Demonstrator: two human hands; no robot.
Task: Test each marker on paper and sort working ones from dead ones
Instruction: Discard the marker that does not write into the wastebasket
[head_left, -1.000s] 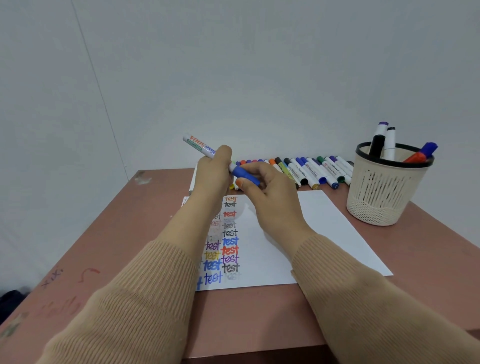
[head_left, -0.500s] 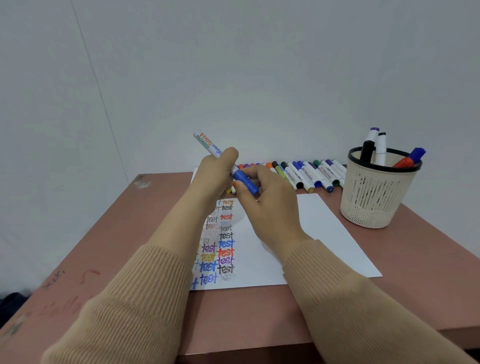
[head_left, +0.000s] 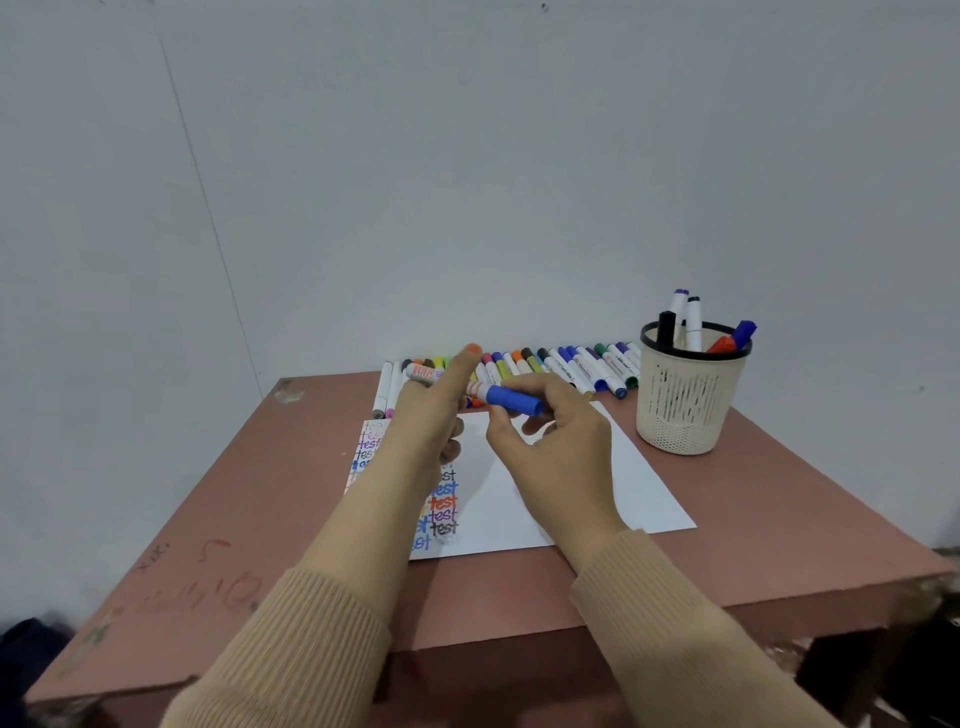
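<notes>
A white marker with a blue cap (head_left: 514, 400) is held nearly level above the top of the white paper (head_left: 639, 493). My left hand (head_left: 431, 415) grips its printed barrel, with the index finger sticking straight up. My right hand (head_left: 556, 441) pinches the blue cap end. The cap sits on the marker. The paper's left side carries columns of the word "test" in several colours, partly hidden by my left forearm.
A row of several capped markers (head_left: 571, 364) lies along the back edge of the reddish table (head_left: 260, 493), against the wall. A cream mesh cup (head_left: 685, 410) holding several markers stands at the back right. The table's front edge is near my sleeves.
The marker has tipped from a steep slant to nearly level. My left index finger has lifted off it and points up. Both hands stay on the marker.
</notes>
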